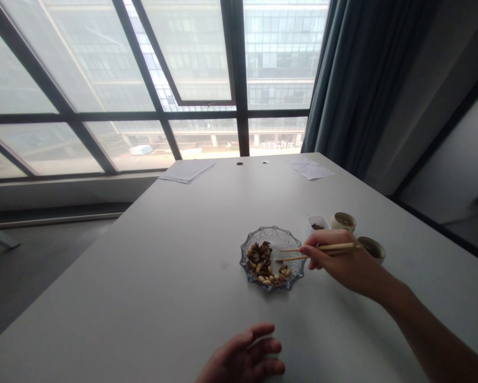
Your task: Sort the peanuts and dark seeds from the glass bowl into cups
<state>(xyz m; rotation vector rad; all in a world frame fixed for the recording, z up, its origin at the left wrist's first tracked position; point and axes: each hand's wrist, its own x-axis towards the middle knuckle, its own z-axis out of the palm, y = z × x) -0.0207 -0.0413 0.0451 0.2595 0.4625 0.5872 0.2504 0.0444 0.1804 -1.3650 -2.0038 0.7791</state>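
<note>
My right hand (335, 255) is closed around a pair of chopsticks (337, 248). Their tips are apart and reach over the inside of a clear glass bowl (281, 235) with a scalloped rim. Dark brown pieces (258, 254) and paler nut-like pieces (268, 279) lie along the left and front of the bowl. One chopstick tip seems to have a small dark piece at its end; I cannot tell whether it is gripped. My left hand (247, 354) rests near the front of the table, fingers spread and holding nothing, nearer to me than the bowl.
A small white square container (317, 221) with dark bits stands beyond my right hand. Two round cups (345, 219) are beside it, one partly behind my wrist. Papers (189, 170) lie at the far left of the white table (175, 239), more papers (313, 169) at the far right.
</note>
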